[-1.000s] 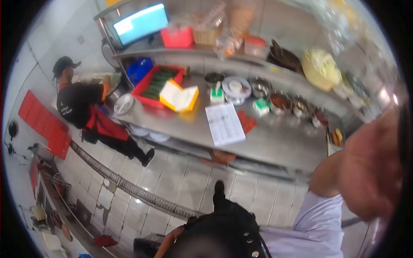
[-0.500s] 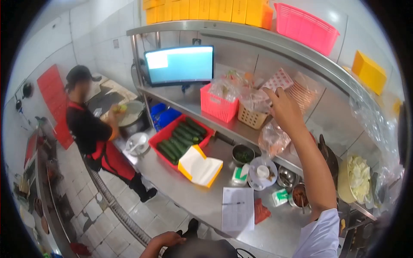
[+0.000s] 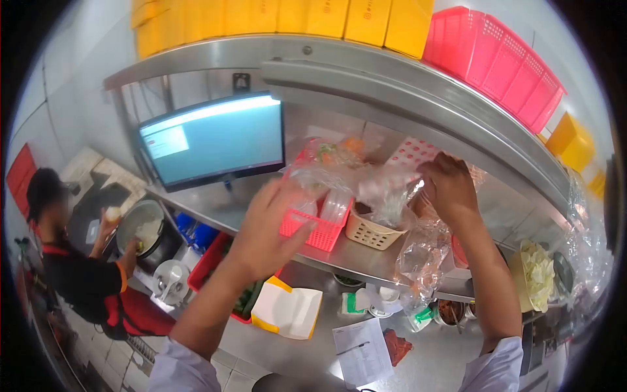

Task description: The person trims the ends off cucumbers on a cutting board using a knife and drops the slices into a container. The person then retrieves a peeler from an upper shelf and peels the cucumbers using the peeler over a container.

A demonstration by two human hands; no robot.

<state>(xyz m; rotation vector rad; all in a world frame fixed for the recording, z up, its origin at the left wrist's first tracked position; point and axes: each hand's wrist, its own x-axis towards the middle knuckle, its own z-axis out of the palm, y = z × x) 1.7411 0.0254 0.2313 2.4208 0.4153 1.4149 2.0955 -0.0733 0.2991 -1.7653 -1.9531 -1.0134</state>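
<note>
My left hand (image 3: pixel 271 225) is raised with its fingers apart in front of the pink basket (image 3: pixel 313 230), which holds clear plastic packaging; it grips nothing. My right hand (image 3: pixel 450 186) has its fingers bent together on a clear plastic bag (image 3: pixel 392 189) above the beige basket (image 3: pixel 373 232). Its fingertips are partly hidden. Behind that hand leans a red-and-white patterned paper (image 3: pixel 411 153). More crumpled clear plastic (image 3: pixel 421 258) hangs below my right wrist. An open yellow-and-white box (image 3: pixel 287 308) lies on the counter below my left hand.
A monitor (image 3: pixel 215 140) stands on the metal shelf, left of the baskets. Overhead, yellow boxes (image 3: pixel 294 16) and a pink crate (image 3: pixel 493 62) line the upper shelf. A co-worker (image 3: pixel 81 274) stands at left by a pot (image 3: pixel 147 228). A paper sheet (image 3: pixel 362 353) lies on the counter.
My left hand has risen from low near my body to the pink basket. My right hand stays over the beige basket, now drawing up plastic. The view has moved closer to the shelf.
</note>
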